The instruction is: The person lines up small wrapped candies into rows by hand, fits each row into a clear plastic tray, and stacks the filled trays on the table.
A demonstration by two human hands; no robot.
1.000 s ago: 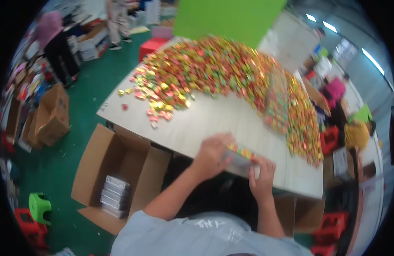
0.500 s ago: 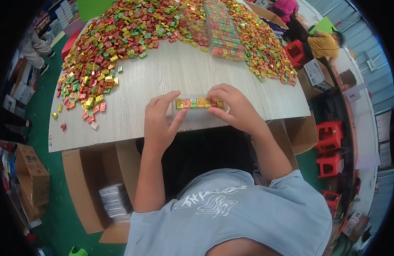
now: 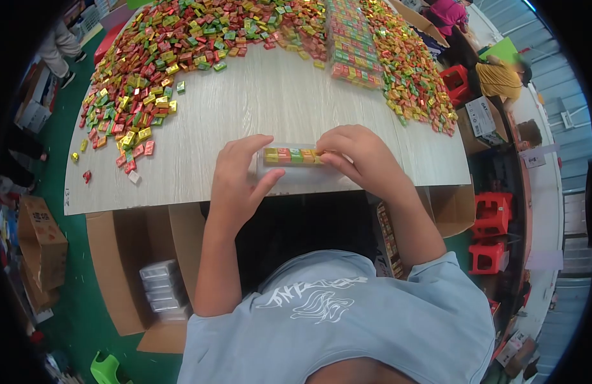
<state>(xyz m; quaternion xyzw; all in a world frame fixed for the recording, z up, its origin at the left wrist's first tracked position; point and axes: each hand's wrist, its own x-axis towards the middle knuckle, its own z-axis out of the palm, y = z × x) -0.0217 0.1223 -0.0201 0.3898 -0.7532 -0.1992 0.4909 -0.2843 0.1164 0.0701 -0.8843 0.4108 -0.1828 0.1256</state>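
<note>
A clear plastic box lies near the table's front edge, with a row of small foil-wrapped candies in yellow, red, green and orange along its far side. Around the left end of the box curves my left hand, index finger at the far edge and thumb over the near part. At the row's right end my right hand is closed, thumb and fingertips pinched on the last candies. Those fingers hide the right part of the box.
A large pile of wrapped candies covers the table's far side. Filled clear boxes stand in it. Below, an open carton holds stacked clear boxes. Red stools and a person in yellow are at right.
My right thumb and fingers have come together on the row's right end and shifted slightly left. My left thumb has moved off the row's left end. The camera view has shifted a little.
</note>
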